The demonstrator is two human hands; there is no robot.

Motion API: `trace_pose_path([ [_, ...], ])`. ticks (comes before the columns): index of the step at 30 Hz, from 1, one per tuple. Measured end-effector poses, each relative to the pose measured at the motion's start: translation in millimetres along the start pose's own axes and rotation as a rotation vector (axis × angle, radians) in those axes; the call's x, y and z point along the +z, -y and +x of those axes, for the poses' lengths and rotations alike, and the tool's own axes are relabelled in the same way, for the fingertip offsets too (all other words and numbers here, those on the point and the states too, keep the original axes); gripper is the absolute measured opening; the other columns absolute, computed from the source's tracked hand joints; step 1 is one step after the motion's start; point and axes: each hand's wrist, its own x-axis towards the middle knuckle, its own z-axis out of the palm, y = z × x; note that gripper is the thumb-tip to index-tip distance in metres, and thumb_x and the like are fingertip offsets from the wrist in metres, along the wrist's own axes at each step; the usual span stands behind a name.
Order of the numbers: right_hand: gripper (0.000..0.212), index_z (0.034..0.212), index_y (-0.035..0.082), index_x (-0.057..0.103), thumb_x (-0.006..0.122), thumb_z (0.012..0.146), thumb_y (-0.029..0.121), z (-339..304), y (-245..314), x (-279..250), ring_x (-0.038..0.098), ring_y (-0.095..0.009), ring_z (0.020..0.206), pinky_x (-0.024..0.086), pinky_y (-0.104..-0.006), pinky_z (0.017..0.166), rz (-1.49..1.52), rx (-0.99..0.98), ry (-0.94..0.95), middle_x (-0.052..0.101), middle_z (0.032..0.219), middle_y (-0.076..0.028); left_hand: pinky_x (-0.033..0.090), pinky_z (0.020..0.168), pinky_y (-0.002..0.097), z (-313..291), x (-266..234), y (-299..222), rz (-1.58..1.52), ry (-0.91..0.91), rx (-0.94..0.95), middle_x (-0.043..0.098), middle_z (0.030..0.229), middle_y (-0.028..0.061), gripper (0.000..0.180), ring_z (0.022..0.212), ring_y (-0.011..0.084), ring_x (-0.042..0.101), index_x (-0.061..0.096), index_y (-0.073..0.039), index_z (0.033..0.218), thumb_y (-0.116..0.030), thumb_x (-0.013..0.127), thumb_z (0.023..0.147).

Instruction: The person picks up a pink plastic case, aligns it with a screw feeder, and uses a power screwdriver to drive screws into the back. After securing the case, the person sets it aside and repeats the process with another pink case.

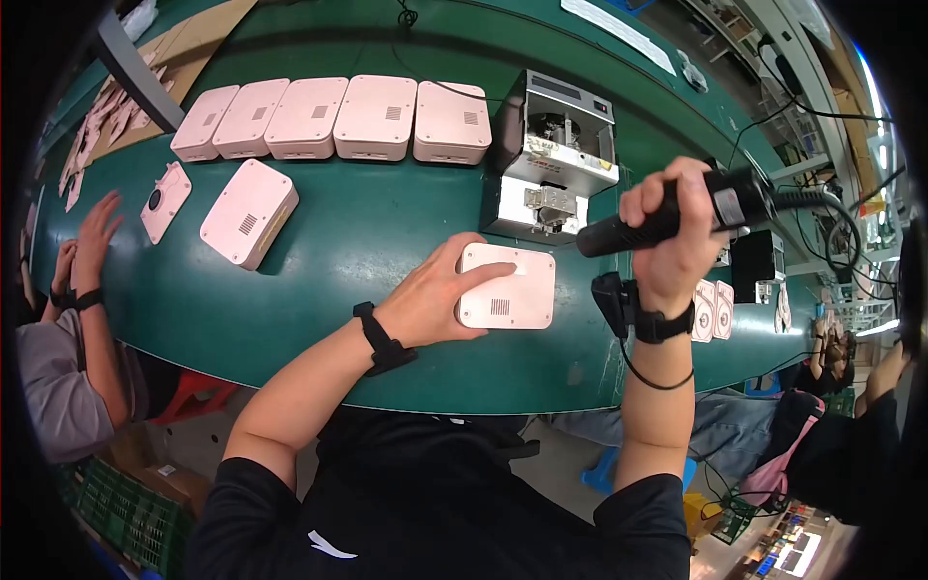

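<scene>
Green bench (367,217); left hand (430,298) hides part of pale box (522,292).

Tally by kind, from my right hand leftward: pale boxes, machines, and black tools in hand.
Pale boxes: 7, one under the left hand
Machine: 1
Black tool: 1, in the right hand
Total: 9
</scene>
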Motion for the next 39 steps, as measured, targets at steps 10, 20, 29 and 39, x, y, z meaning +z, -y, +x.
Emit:
trace_pose_path([
  [10, 0.020, 0.096, 0.003, 0.052, 0.058, 0.096, 0.023, -27.9, -17.1, -7.6, 0.050, -0.018, 0.054, 0.045, -0.0344, 0.055, 0.032, 0.011, -0.067, 0.050, 0.066, -0.008, 0.051, 0.100, 0.0432, -0.9, 5.3, 4.8, -0.013, -0.017, 0.022, 0.042, 0.136, 0.0151, 0.081, 0.121, 0.0378, 0.054, 0.058, -0.025, 0.137, -0.018, 0.087, 0.062],
  [20, 0.021, 0.094, 0.005, 0.052, 0.060, 0.095, 0.024, -31.7, -24.8, -9.2, 0.049, -0.018, 0.054, 0.044, -0.0347, 0.055, 0.074, 0.039, -0.087, 0.050, 0.065, -0.007, 0.050, 0.101, 0.0435, -0.9, 6.0, 3.9, -0.025, -0.013, -0.014, 0.043, 0.135, 0.0152, 0.080, 0.121, 0.0381, 0.053, 0.058, -0.026, 0.136, -0.018, 0.087, 0.061],
  [29, 0.022, 0.095, 0.005, 0.053, 0.057, 0.097, 0.027, -4.8, -6.0, 8.3, 0.049, -0.018, 0.055, 0.043, -0.0345, 0.056, 0.092, -0.074, -0.069, 0.050, 0.066, -0.007, 0.049, 0.103, 0.0440, 1.9, 10.8, 3.3, -0.006, -0.008, -0.007, 0.044, 0.135, 0.0156, 0.079, 0.124, 0.0381, 0.052, 0.059, -0.027, 0.136, -0.020, 0.086, 0.063],
  [39, 0.024, 0.098, 0.004, 0.053, 0.056, 0.097, 0.028, 7.7, -8.1, 15.6, 0.048, -0.018, 0.055, 0.043, -0.0344, 0.057, 0.070, 0.013, -0.008, 0.049, 0.066, -0.007, 0.046, 0.107, 0.0446, 13.9, 18.9, 7.7, -0.041, -0.014, 0.006, 0.044, 0.136, 0.0175, 0.079, 0.129, 0.0383, 0.048, 0.058, -0.025, 0.137, -0.021, 0.086, 0.063],
])
